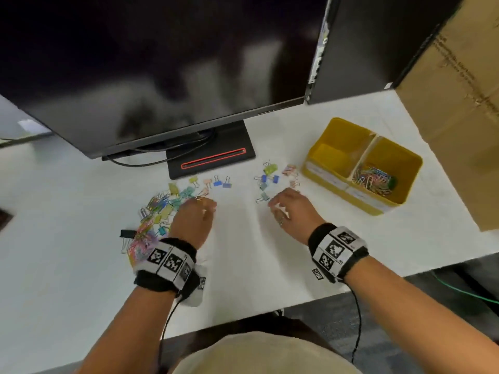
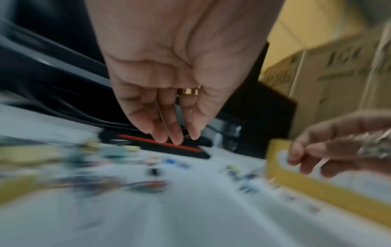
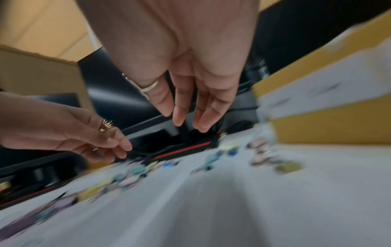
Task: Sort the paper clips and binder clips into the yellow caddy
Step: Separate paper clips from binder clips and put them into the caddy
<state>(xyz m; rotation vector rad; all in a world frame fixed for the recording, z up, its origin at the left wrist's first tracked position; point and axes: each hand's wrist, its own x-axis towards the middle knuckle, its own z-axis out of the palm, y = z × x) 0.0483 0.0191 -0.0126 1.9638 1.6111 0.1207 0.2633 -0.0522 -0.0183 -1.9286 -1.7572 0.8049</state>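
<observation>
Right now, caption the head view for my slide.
Both hands hover over scattered clips beside the caddy.

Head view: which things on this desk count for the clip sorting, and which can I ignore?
Job:
- yellow caddy, paper clips in its right compartment
- mixed clip pile by left hand
- binder clips beyond right hand

Ignore:
- monitor
- monitor stand
- cardboard box

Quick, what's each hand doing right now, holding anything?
Left hand: open, fingers relaxed, nothing visibly held.
Right hand: open, fingers extended, holding nothing.
</observation>
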